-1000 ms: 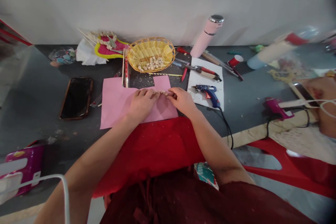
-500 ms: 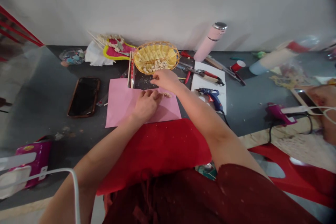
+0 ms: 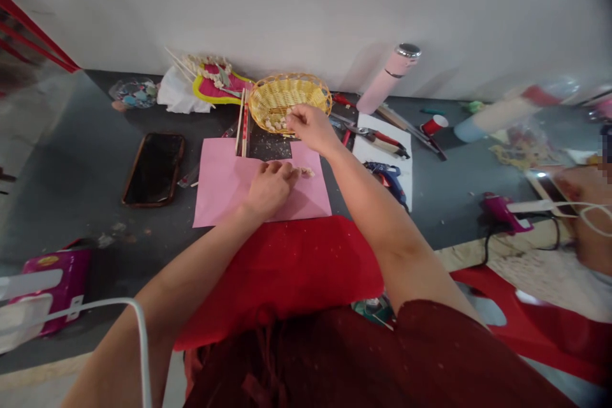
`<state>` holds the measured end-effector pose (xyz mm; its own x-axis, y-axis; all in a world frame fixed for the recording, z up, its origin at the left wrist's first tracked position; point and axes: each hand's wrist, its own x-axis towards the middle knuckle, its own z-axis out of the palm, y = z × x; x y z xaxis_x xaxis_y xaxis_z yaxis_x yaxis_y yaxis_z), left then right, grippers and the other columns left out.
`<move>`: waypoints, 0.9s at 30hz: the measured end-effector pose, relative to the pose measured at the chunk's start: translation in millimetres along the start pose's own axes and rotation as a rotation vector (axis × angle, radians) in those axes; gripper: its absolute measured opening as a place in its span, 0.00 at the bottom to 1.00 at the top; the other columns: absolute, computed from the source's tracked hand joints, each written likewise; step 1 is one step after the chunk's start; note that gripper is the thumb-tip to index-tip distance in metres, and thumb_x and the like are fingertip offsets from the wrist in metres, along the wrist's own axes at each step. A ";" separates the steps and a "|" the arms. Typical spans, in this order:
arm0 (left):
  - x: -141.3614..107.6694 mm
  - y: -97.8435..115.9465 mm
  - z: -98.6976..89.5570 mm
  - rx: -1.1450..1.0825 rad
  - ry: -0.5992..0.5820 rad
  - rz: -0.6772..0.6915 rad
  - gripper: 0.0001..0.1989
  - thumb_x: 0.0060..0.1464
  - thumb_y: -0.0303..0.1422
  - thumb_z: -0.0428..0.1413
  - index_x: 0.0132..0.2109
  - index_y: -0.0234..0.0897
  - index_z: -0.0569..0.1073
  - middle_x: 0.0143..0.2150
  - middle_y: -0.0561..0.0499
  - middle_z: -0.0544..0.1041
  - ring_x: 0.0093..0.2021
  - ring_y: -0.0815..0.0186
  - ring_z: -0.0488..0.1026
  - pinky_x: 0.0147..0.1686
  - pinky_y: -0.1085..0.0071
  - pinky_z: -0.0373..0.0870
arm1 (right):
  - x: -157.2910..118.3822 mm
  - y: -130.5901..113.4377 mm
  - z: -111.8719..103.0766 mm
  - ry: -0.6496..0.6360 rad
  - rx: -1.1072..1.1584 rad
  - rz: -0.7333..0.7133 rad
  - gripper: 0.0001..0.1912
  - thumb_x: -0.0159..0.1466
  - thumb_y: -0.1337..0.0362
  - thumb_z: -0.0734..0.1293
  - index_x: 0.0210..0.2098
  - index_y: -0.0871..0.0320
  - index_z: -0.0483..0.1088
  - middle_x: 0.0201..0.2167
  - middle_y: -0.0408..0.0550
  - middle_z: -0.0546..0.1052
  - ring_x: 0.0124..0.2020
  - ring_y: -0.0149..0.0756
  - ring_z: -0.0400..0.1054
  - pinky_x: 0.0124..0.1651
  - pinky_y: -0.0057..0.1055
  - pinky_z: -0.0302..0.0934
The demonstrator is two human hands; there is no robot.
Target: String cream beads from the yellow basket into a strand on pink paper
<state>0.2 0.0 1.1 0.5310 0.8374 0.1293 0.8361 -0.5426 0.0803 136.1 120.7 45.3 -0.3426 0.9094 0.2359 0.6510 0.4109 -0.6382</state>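
Observation:
A pink sheet (image 3: 220, 185) lies on the grey table. My left hand (image 3: 272, 188) rests on it with curled fingers, beside a small cluster of pale beige pieces (image 3: 306, 172); whatever its fingertips hold is too small to name. Over the front right of the yellow wicker basket (image 3: 268, 92) is my right hand (image 3: 308, 126), its fingers pinched together. Small pale pieces (image 3: 273, 123) lie in the basket near those fingertips. What the pinch holds, if anything, cannot be made out.
Thin sticks (image 3: 243, 122) stand left of the basket. A phone (image 3: 153, 169) lies at left. On the right are a pink bottle (image 3: 389, 78), pliers (image 3: 380, 140), a blue glue gun (image 3: 389, 180) and a red spool (image 3: 434, 125). Another person's arm shows at far right.
My right hand has moved up from the basket's near edge to over its front right part. My left hand stays on the pink sheet. The view has shifted slightly.

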 end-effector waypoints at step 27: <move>2.0 0.2 -1.0 0.110 -0.039 0.027 0.20 0.66 0.31 0.41 0.62 0.40 0.65 0.54 0.41 0.71 0.55 0.50 0.67 0.49 0.55 0.64 | -118.7 24.6 -10.8 -0.164 -0.428 0.179 0.07 0.64 0.62 0.64 0.39 0.56 0.72 0.39 0.50 0.77 0.41 0.39 0.71 0.40 0.31 0.60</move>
<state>1.3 1.5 2.4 0.5563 0.8259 0.0912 0.8306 -0.5560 -0.0316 200.1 23.6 9.5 -0.2800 0.9600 0.0092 0.9175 0.2704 -0.2916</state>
